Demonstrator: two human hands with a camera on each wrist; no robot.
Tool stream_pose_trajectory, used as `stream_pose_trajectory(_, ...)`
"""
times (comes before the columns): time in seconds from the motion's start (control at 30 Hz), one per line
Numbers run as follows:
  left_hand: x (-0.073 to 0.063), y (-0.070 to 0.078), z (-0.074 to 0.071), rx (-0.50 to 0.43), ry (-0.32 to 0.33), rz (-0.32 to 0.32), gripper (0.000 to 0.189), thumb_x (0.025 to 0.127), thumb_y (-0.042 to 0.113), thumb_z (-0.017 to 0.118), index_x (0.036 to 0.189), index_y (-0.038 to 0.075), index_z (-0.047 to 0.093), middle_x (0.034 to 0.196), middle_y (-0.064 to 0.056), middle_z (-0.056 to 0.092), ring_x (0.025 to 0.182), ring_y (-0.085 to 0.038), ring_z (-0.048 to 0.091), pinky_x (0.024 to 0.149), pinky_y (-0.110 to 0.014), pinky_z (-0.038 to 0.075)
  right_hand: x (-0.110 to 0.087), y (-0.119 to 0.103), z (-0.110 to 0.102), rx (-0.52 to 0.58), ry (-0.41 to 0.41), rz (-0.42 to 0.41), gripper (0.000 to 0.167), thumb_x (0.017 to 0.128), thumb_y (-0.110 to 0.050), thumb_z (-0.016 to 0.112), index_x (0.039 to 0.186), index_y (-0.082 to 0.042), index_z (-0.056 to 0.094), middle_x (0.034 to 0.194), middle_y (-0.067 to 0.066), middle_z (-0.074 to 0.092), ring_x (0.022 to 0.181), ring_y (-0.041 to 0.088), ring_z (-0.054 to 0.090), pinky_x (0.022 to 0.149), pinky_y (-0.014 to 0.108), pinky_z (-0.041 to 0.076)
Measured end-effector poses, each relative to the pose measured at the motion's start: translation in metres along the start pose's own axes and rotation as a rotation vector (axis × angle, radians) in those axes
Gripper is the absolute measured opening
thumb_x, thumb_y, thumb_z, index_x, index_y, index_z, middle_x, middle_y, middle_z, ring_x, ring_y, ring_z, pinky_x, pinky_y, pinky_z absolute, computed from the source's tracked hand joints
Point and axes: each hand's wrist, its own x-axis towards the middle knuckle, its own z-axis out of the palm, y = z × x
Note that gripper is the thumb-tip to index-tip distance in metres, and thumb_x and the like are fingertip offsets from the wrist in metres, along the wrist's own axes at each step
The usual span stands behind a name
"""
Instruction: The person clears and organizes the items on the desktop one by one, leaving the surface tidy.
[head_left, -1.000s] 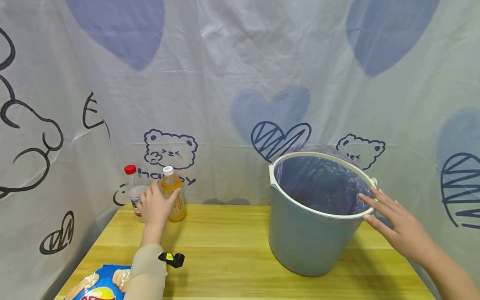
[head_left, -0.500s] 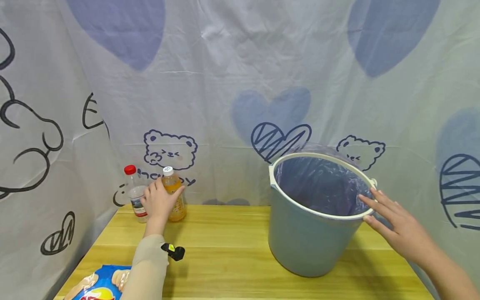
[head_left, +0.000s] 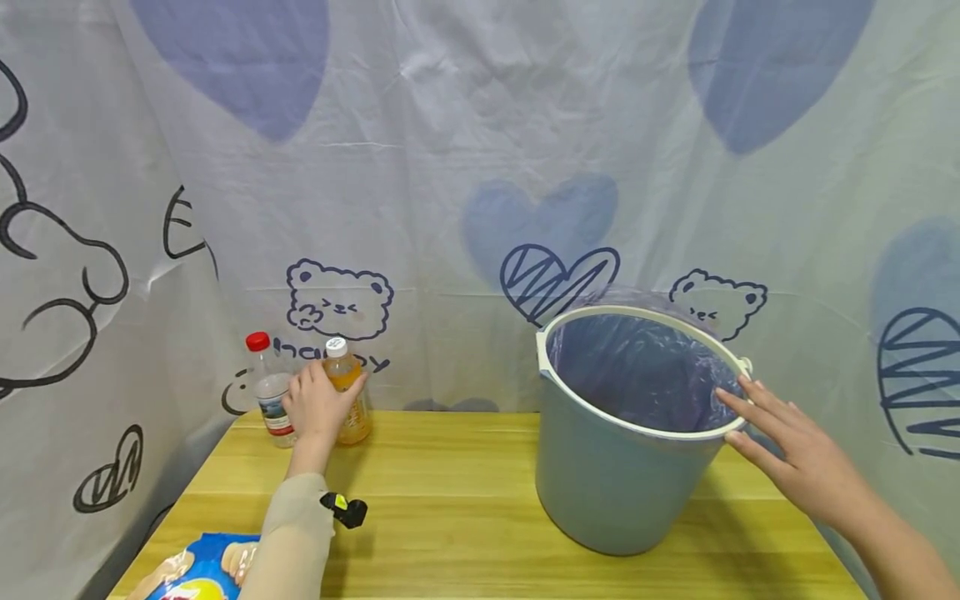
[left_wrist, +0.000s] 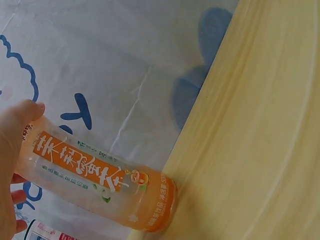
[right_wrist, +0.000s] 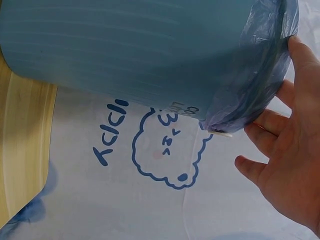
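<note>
actually, the orange bottle [left_wrist: 102, 180] stands at the back left of the wooden tabletop [head_left: 442, 492], its base on the wood. the left hand [head_left: 318, 402] is wrapped round its upper part, thumb on one side and fingers on the other, so much of its left side is hidden in the head view; the white cap [head_left: 337, 347] shows there but is cut off in the left wrist view.

just beside it on the left, the red-capped bottle [head_left: 272, 387] is partly covered by the same hand. nearer, the chip bag [head_left: 213, 558] is cut off by the lower edge and overlapped by the left sleeve [head_left: 292, 542].

well apart, on the right, the right hand [head_left: 798, 454] touches the rim of the grey-blue bin [head_left: 615, 483], its fingers spread and mostly straight. a plastic liner [head_left: 645, 367] covers the inside, and the bottom can't be made out. behind hangs a printed cloth [head_left: 450, 108].
</note>
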Motion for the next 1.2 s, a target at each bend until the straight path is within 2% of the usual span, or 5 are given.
stream_pose_trajectory(0.2, -0.005, -0.002, -0.002, 0.004, 0.016, 0.033, 0.077, 0.083, 0.055, 0.068, 0.131, -0.001, 0.045, 0.128, -0.024, 0.053, 0.12, -0.044, 0.043, 0.101, -0.062, 0.033, 0.001, 0.001, 0.002, 0.019, -0.01, 0.012, 0.054, 0.1, -0.03, 0.052, 0.151, -0.027, 0.036, 0.161, 0.017, 0.022, 0.153, 0.028, 0.006, 0.123, 0.049, -0.007)
stream_pose_trajectory(0.43, -0.012, -0.003, -0.004, 0.024, 0.048, 0.069, 0.076, 0.082, 0.055, 0.07, 0.129, 0.0, 0.046, 0.123, -0.023, 0.055, 0.115, -0.042, 0.045, 0.098, -0.061, 0.035, 0.002, 0.001, 0.002, 0.018, 0.002, 0.004, 0.053, 0.1, -0.029, 0.053, 0.151, -0.026, 0.037, 0.16, 0.018, 0.024, 0.153, 0.025, 0.007, 0.123, 0.048, -0.005)
stream_pose_trajectory(0.7, -0.021, 0.0, -0.006, 0.045, 0.065, 0.121, 0.077, 0.081, 0.053, 0.072, 0.131, 0.0, 0.047, 0.126, -0.022, 0.054, 0.117, -0.042, 0.046, 0.096, -0.061, 0.038, 0.005, 0.004, 0.0, 0.022, -0.009, 0.018, 0.053, 0.1, -0.03, 0.052, 0.151, -0.024, 0.037, 0.16, 0.019, 0.023, 0.153, 0.029, 0.006, 0.122, 0.051, -0.005)
stream_pose_trajectory(1.0, -0.029, 0.003, -0.002, -0.01, 0.128, 0.199, 0.076, 0.076, 0.048, 0.079, 0.13, 0.002, 0.05, 0.129, -0.022, 0.056, 0.118, -0.042, 0.048, 0.1, -0.063, 0.037, 0.005, 0.005, 0.001, 0.022, -0.011, 0.018, 0.053, 0.1, -0.03, 0.052, 0.15, -0.022, 0.038, 0.159, 0.021, 0.023, 0.151, 0.038, 0.012, 0.122, 0.052, -0.005)
stream_pose_trajectory(1.2, -0.033, 0.01, -0.002, -0.013, 0.152, 0.245, 0.074, 0.075, 0.046, 0.08, 0.129, 0.004, 0.051, 0.127, -0.02, 0.057, 0.117, -0.039, 0.048, 0.099, -0.063, 0.037, 0.005, 0.005, 0.001, 0.026, -0.009, 0.02, 0.052, 0.1, -0.03, 0.052, 0.15, -0.022, 0.039, 0.159, 0.021, 0.023, 0.152, 0.035, 0.01, 0.122, 0.054, -0.004)
